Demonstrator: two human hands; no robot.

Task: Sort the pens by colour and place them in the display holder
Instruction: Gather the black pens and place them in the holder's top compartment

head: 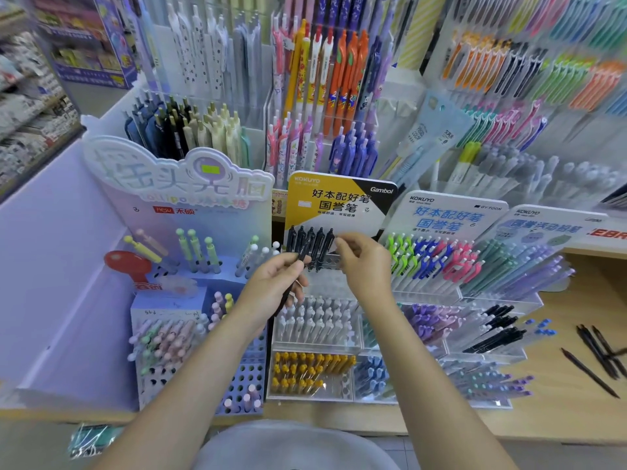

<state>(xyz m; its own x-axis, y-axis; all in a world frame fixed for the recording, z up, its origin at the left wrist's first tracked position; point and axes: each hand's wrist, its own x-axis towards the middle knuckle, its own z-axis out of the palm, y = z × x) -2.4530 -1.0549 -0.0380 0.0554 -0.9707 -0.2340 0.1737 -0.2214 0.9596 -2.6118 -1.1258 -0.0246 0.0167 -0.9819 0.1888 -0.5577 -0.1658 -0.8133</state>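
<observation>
I am holding a black pen (298, 266) in my left hand (271, 286), fingers and thumb curled round its barrel, in front of the yellow-carded display holder (339, 205). My right hand (364, 262) is reaching to the row of black pens (310, 242) standing in that holder, fingertips pinched at the rightmost one; I cannot tell whether it is gripping it. More dark pens (597, 354) are lying loose near the right edge of the wooden counter (576, 418).
</observation>
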